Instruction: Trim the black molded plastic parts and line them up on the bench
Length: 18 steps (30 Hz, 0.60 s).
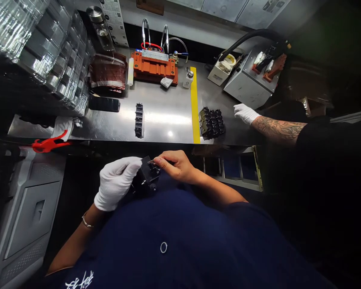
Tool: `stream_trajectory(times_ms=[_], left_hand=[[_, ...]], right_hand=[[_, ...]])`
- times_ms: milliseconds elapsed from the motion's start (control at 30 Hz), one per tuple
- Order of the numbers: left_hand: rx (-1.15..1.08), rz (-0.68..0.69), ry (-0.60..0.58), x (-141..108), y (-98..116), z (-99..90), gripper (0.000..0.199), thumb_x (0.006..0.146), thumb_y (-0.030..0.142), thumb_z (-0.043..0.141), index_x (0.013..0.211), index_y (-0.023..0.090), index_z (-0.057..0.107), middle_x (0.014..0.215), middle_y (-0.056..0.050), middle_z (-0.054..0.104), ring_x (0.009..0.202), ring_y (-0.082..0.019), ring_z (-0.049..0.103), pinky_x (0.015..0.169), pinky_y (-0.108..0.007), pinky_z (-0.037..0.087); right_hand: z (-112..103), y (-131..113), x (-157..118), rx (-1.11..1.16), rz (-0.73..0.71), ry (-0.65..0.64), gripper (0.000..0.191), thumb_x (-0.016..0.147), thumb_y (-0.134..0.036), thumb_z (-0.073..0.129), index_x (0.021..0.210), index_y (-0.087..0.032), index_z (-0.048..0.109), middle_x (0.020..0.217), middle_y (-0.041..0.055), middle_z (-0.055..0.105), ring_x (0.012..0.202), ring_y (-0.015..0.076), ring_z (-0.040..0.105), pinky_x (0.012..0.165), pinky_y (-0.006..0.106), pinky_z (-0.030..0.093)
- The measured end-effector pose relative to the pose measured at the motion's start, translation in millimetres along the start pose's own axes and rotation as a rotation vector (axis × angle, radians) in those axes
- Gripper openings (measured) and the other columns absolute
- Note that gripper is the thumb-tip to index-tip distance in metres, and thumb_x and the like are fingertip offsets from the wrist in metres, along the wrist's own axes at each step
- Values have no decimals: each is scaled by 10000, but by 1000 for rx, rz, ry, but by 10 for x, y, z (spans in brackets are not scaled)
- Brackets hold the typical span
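Note:
My left hand (116, 180), in a white glove, grips a black plastic part (147, 174) in front of my chest, below the table's front edge. My bare right hand (176, 165) pinches a thin, light-coloured tool (151, 161) between thumb and fingers, with its tip at the upper side of the black part. On the metal table (168, 104) beyond my hands stands a row of black parts (138, 120). A block of several similar black parts (212, 122) sits just right of the yellow tape (195, 108).
A co-worker's gloved hand (246, 114) rests at the table's right side by a grey box (249, 80). An orange fixture (155, 68), a small white bottle (188, 79) and a phone (104, 104) lie farther back. Wrapped trays (57, 60) are stacked at left.

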<state>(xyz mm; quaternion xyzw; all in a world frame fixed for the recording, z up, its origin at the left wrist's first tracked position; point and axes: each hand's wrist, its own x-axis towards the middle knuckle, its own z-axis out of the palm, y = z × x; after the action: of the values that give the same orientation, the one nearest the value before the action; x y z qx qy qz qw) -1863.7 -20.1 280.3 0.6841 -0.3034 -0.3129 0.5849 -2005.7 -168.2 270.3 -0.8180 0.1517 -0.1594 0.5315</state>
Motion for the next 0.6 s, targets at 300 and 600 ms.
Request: stream_trajectory(times_ms=[300,600], left_hand=[[-7,-12,-1,-15,-33,9,231,832,462,731,791,244,795,811,12,783,756,-203,718,734,-298,580],[-105,-173,26,9,-29,69,436,699,615,791,709,179,773,747,-67,760,701,-215,682,666,-304,556]], right_hand=[[-10,-22,-12,-8,-8,-2,473,996,-467,478,755,-121,692,677,35,667,616,92,571,596,200,443],[-134,-31,0,-42,-179,-114,451,1019,-432,449,743,-139,654,665,29,615,596,80,525,582,202,416]])
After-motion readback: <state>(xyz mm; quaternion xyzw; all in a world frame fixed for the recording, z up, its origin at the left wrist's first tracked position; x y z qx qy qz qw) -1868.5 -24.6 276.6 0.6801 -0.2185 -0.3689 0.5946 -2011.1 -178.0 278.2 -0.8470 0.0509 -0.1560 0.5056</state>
